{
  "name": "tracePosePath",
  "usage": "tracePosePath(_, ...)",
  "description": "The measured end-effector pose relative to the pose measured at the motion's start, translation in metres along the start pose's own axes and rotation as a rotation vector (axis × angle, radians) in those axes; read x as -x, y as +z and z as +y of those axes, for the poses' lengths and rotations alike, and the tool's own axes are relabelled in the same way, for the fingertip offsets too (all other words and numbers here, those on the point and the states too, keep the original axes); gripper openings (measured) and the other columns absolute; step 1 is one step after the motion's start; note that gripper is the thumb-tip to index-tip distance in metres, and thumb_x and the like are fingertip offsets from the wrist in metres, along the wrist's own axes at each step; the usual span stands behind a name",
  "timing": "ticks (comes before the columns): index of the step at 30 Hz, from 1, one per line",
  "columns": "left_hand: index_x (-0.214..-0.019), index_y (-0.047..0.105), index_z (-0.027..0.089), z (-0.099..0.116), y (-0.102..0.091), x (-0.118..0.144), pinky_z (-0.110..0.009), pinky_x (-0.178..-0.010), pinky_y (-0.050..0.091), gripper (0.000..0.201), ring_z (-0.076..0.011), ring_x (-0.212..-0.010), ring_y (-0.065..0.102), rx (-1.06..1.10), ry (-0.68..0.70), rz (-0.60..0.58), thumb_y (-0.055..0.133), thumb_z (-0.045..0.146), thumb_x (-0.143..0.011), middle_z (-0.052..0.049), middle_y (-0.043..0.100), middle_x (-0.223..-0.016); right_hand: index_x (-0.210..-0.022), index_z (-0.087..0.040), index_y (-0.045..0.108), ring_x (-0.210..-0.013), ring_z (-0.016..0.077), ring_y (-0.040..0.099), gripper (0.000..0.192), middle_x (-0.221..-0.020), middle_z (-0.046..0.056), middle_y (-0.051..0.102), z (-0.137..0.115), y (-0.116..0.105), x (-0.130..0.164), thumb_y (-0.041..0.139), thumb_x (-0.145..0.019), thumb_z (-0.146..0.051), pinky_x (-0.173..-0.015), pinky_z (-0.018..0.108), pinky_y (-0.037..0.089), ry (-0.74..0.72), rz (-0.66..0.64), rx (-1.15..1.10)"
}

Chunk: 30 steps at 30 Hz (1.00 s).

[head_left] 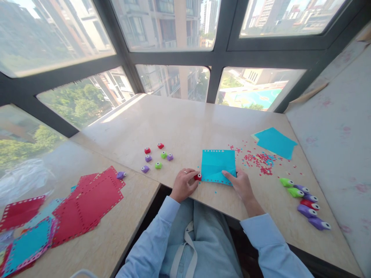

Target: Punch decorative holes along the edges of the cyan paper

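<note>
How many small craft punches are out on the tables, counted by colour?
Red punches: 4, one in the left hand at the blue sheet's edge, two in the middle cluster, one in the right row.
Purple punches: 7.
Green punches: 4.
Total: 15.
The right hand presses on the sheet.

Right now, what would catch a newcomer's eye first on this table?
The folded turquoise paper sheet at the near edge of the beige table, pinned by the right hand while the left hand presses a small red punch on its left edge. Red paper confetti lies scattered to its right.
</note>
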<state>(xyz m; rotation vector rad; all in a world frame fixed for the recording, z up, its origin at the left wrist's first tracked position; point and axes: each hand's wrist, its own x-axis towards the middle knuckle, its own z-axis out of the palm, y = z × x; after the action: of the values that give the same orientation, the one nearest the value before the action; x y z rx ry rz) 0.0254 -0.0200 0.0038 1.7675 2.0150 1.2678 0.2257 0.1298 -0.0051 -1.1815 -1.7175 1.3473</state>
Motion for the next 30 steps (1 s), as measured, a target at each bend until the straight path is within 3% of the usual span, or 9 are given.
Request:
tracePosePath(13,-0.106,0.071,0.022,0.003,-0.001,0.0,-0.041,-0.094,0.048,0.024,-0.0226,-0.097,0.064,0.037,-0.038,-0.034,0.068,0.024,-0.082,-0.007,0.074,-0.103,-0.088,-0.018,0.062,-0.069,0.0208,0.056,0.051,-0.078,0.004,0.065,-0.003,0.003,0.002,0.066,-0.073,-0.067,-0.066,0.032,0.045,-0.074,-0.012,0.16)
tracePosePath(17,-0.115,0.066,0.02,0.001,-0.002,0.0,-0.038,-0.091,0.051,0.033,-0.0213,-0.098,0.064,0.193,-0.144,0.057,0.064,0.033,-0.085,-0.01,0.069,-0.115,-0.08,-0.019,0.059,-0.063,0.0185,0.051,0.05,-0.07,0.002,0.061,-0.002,0.007,0.002,0.061,-0.073,-0.069,-0.062,0.031,0.041,-0.089,0.036,0.237)
tracePosePath(20,-0.113,0.065,0.016,0.001,-0.007,-0.003,-0.032,-0.08,0.053,0.033,-0.018,-0.087,0.064,0.33,-0.245,0.09,0.059,0.037,-0.088,-0.01,0.07,-0.107,-0.081,-0.019,0.06,-0.064,0.0192,0.052,0.049,-0.07,0.003,0.061,-0.002,0.008,0.002,0.06,-0.074,-0.067,-0.062,0.031,0.041,-0.079,0.039,0.235)
tracePosePath(25,-0.082,0.068,0.016,0.01,-0.016,-0.015,-0.024,-0.058,0.041,0.032,-0.013,-0.062,0.053,0.247,-0.386,-0.064,0.059,0.047,-0.085,0.0,0.062,-0.066,-0.081,-0.019,0.06,-0.063,0.0196,0.052,0.05,-0.069,0.003,0.062,-0.004,0.008,0.002,0.062,-0.072,-0.068,-0.063,0.032,0.042,-0.073,0.046,0.209)
tracePosePath(30,-0.063,0.061,0.017,0.015,-0.024,-0.032,-0.024,-0.051,0.028,0.042,-0.0117,-0.056,0.047,0.097,-0.432,-0.308,0.063,0.056,-0.078,0.003,0.053,-0.056,-0.086,-0.019,0.063,-0.07,0.023,0.057,0.05,-0.078,0.006,0.066,-0.006,0.01,0.002,0.064,-0.072,-0.067,-0.069,0.035,0.045,-0.075,0.041,0.189)
